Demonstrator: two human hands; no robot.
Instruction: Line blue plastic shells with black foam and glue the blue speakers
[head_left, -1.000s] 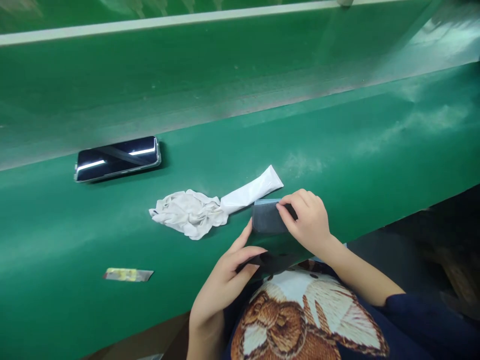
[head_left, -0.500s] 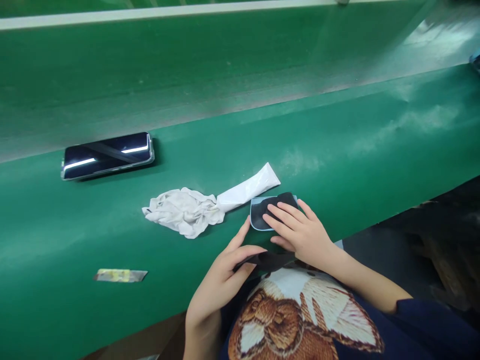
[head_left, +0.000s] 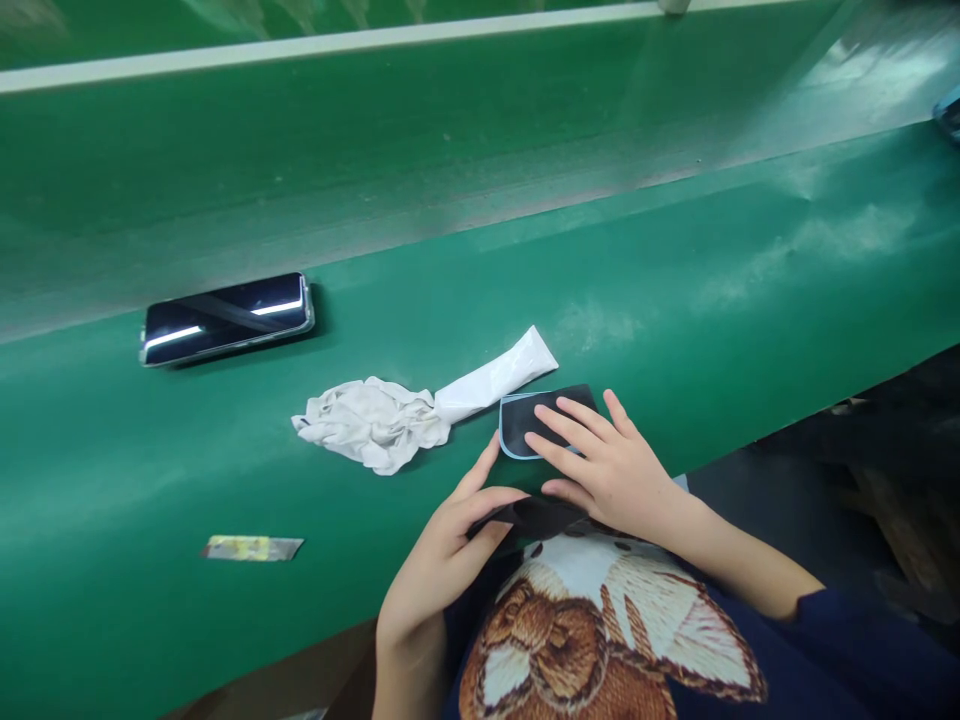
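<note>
Pinching hand: the left hand [head_left: 442,560], on the near side of the white tube [head_left: 496,385], seems to grip a dark sheet [head_left: 551,512] between thumb and a finger; its forefinger reaches to the black piece's corner.
Taped strip: this grey and yellow strip [head_left: 255,548], perhaps a blade, lies to the near left of the tube, well apart from it.
Flat hand: the right hand [head_left: 611,475], to the near right of the tube, is spread, fingertips laid over the black piece.
Black piece: a pale-blue-edged black piece [head_left: 517,425] lies just beside the tube's near side; whether it joins the dark sheet, I cannot tell.
Good pressing: the step looks like flattening the piece, so I'd want even pressure from flat fingers, the forefinger guarding the rounded corner, and the dark sheet kept from dragging.
Crumpled cloth: a white cloth [head_left: 375,425] meets the tube's left end.
Tube contents: no filling shows, so what it holds is hidden.
Clear case: it holds a phone [head_left: 225,320], screen up, beyond the tube and to its left.
</note>
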